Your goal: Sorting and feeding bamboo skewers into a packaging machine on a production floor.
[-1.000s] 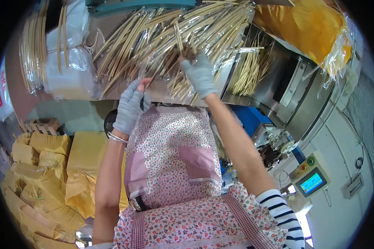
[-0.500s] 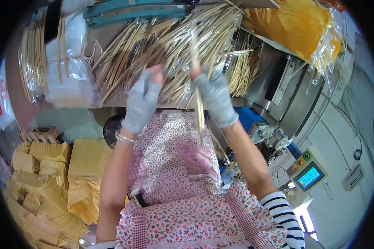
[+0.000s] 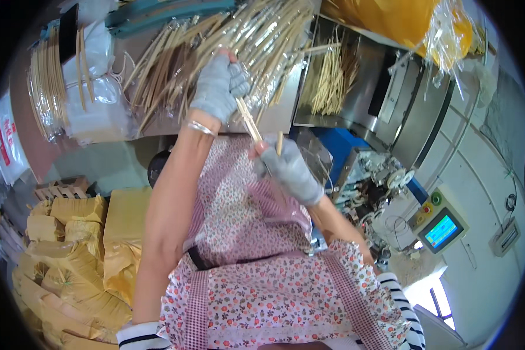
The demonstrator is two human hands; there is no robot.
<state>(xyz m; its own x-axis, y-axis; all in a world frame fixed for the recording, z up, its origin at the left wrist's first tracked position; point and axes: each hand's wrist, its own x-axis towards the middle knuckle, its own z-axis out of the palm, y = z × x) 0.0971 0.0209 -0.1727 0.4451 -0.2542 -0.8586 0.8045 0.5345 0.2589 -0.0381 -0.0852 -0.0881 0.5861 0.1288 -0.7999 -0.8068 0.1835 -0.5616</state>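
A few pale wooden chopsticks [image 3: 249, 121] slant up out of my right hand [image 3: 290, 169], whose gloved fingers are closed around them in front of the apron. One more light stick end pokes up between those fingers. Farther off and to the left, my left hand [image 3: 217, 87] rests over a heap of chopsticks in clear film [image 3: 262, 49]. Its fingers are curled, and what lies in them is hidden. Both hands wear grey fingerless gloves with bare fingertips.
A metal tray [image 3: 367, 87] with loose chopsticks [image 3: 332, 76] stands right of the heap. Wrapped sticks [image 3: 46, 87] and bundled clear bags [image 3: 96, 105] lie left. A yellow bag [image 3: 396, 20] sits back right; machinery [image 3: 379, 181] and a control screen [image 3: 441, 231] stand right. Yellow sacks [image 3: 70, 262] fill the lower left.
My right hand has come down and nearer my body with the chopsticks, which now tilt to the left. My left hand has moved farther out onto the heap, and its fingers have curled.
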